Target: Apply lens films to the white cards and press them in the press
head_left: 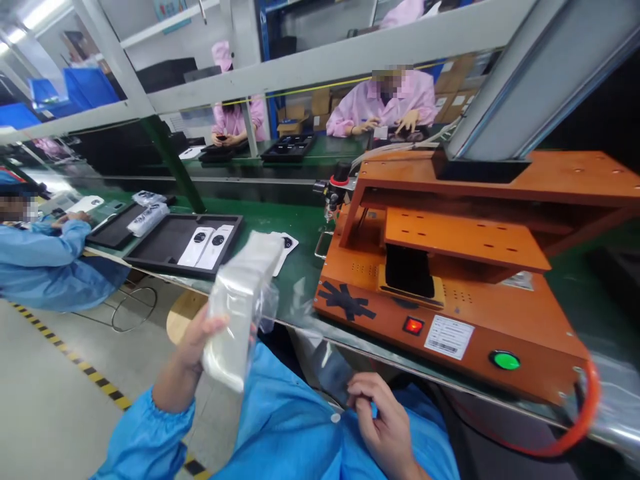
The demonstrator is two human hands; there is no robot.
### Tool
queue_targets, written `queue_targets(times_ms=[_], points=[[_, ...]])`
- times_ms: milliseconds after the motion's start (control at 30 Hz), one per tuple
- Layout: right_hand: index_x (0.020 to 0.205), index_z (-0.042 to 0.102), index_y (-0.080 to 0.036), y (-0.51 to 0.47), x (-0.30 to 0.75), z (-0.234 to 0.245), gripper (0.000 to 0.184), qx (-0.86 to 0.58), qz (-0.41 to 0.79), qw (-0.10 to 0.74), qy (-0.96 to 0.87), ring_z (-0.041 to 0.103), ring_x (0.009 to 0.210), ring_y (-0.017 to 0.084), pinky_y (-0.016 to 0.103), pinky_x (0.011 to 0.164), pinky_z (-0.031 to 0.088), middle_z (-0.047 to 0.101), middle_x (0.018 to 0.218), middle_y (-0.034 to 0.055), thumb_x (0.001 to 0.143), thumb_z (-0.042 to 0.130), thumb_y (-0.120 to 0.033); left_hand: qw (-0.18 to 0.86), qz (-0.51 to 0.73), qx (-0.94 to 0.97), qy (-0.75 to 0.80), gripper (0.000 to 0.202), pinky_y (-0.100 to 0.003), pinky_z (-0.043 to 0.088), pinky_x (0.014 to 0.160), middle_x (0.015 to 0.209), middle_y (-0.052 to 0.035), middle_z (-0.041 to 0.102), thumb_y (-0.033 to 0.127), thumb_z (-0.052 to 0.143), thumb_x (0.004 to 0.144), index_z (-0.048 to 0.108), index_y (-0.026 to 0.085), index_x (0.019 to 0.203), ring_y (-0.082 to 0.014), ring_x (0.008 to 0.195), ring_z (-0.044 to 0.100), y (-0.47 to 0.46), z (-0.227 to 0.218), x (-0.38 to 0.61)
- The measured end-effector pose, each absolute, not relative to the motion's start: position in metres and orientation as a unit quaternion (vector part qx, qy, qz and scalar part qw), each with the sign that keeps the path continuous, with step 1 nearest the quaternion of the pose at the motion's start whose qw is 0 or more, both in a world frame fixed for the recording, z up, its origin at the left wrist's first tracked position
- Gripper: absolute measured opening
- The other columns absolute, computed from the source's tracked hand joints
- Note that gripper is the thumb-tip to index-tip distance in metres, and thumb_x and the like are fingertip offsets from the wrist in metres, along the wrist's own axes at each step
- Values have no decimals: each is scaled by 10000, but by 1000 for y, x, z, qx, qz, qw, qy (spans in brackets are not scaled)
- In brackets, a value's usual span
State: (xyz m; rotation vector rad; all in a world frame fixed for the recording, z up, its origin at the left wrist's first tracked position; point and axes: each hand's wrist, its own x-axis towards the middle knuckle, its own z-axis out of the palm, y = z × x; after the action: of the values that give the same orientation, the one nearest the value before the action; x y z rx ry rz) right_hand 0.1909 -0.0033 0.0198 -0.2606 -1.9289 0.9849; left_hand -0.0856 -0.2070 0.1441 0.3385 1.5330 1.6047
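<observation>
My left hand grips a thick stack of clear plastic films, held tilted in front of the bench edge. Loose, crinkled plastic sticks out on the stack's right side. Low over my lap, my right hand has its fingers curled and pinched on a thin clear plastic film, whose far end is blurred against the bench edge. Beyond the stack, a white phone back cover with a round dark camera ring lies on the green bench, partly covered by the plastic.
An orange press machine with a lit red switch and green button stands on the right. A black tray holds white phone back covers. Co-workers in pink sit opposite; one in blue is at left.
</observation>
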Motion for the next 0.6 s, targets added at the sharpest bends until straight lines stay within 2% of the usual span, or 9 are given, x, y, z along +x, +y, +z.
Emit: queue_targets(times_ms=[100, 200, 300, 367, 467, 600], points=[[945, 643, -249, -3, 181, 21, 255, -67, 398, 447, -798, 688, 658, 155, 230, 567, 577, 666, 800, 14, 978, 505, -37, 357, 659, 170, 640, 820, -435, 657, 661, 1095, -185, 809, 603, 801, 734, 652, 146, 1398, -411, 981, 796, -164, 170, -149], [1006, 664, -244, -4, 168, 22, 280, -32, 383, 437, -813, 721, 704, 153, 217, 598, 589, 697, 849, 25, 968, 495, -24, 271, 638, 181, 698, 779, -405, 664, 740, 1033, -160, 810, 574, 803, 727, 676, 98, 1331, -322, 916, 791, -101, 184, -223], [1032, 661, -242, -4, 157, 24, 283, -17, 385, 420, -821, 729, 728, 143, 194, 609, 581, 701, 858, 22, 970, 488, -27, 261, 617, 177, 721, 686, -377, 655, 744, 957, -127, 806, 538, 808, 760, 694, 88, 1265, -263, 836, 775, -48, 180, -281], [1032, 659, -242, -3, 153, 24, 281, -33, 389, 414, -822, 729, 732, 136, 181, 612, 573, 699, 856, 19, 972, 483, -31, 270, 593, 175, 738, 615, -368, 646, 696, 891, -120, 799, 522, 833, 744, 717, 91, 1166, -262, 784, 765, -27, 169, -306], [1033, 661, -242, 1, 151, 19, 285, -76, 387, 419, -818, 723, 733, 130, 176, 623, 569, 696, 857, 18, 978, 477, -32, 298, 527, 178, 776, 536, -375, 636, 670, 835, -131, 794, 476, 926, 646, 743, 114, 997, -294, 770, 766, -13, 150, -330], [1028, 664, -242, 6, 149, 13, 272, -97, 393, 413, -816, 711, 726, 131, 181, 612, 561, 695, 866, 25, 984, 486, -41, 313, 421, 178, 833, 525, -361, 611, 695, 817, -114, 791, 462, 997, 568, 751, 148, 910, -318, 820, 768, -9, 132, -354]])
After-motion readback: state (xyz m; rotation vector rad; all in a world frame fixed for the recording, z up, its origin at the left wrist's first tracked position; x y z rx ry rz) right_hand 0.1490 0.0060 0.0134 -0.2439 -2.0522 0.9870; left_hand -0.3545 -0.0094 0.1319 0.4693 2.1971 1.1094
